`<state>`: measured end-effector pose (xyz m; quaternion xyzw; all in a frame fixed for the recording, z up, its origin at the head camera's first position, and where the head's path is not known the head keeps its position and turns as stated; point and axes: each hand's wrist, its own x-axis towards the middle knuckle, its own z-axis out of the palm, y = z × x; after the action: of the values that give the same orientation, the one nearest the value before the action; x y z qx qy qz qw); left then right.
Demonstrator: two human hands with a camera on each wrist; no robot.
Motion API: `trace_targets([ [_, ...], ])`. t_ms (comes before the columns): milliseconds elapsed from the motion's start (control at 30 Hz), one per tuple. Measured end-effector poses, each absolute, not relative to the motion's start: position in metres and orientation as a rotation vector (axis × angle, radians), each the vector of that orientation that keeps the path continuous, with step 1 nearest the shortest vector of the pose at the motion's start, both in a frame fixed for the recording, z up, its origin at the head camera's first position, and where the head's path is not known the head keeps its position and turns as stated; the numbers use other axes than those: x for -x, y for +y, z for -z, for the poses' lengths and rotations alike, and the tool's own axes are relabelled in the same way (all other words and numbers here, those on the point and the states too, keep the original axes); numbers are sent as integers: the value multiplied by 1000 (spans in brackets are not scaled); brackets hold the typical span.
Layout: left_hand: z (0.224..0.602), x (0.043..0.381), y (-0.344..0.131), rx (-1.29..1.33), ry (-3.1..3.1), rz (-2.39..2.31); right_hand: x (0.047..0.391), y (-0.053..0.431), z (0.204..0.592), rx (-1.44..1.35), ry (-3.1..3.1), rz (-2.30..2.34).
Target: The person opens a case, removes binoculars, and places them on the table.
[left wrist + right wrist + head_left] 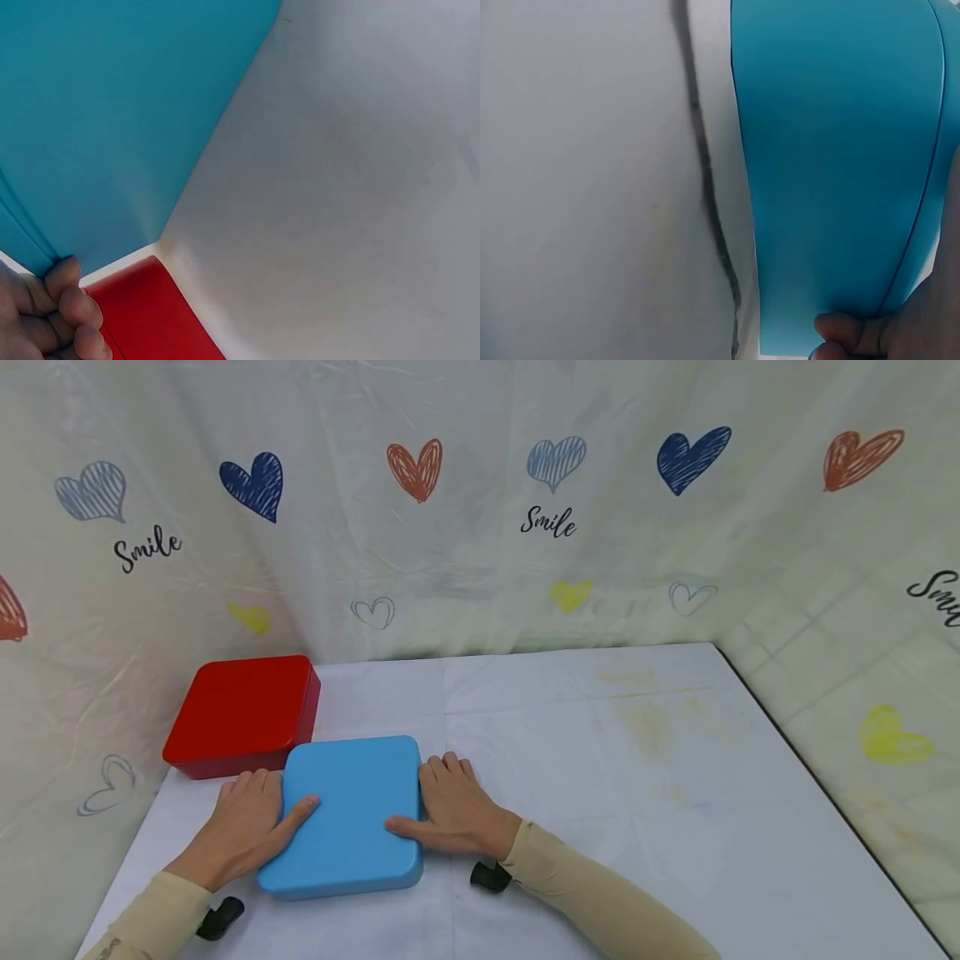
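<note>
A light blue box with rounded corners is between my two hands. My left hand grips its left side, the thumb lying over the top face and the fingers along the edge. On the opposite side my right hand holds it the same way, thumb across the top. Curled left fingertips show at the blue box's corner in the left wrist view. In the right wrist view, right fingertips press on its side wall, below a thin seam.
A red box sits at the table's back left corner, right behind the blue one. The white-covered table stretches to the right, with faint yellow stains. A curtain printed with hearts and "Smile" hangs along the back and sides.
</note>
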<state>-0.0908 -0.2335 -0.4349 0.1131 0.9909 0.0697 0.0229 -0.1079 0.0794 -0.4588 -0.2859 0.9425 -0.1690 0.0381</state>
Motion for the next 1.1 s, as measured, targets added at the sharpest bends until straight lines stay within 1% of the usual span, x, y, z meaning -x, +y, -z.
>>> trace_targets([
  [600, 434, 98, -229, -349, 3080, -207, 110, 83, 455, 825, 2872, 505],
  [1100, 435, 95, -226, -337, 3072, -231, 107, 84, 455, 825, 2874, 504],
])
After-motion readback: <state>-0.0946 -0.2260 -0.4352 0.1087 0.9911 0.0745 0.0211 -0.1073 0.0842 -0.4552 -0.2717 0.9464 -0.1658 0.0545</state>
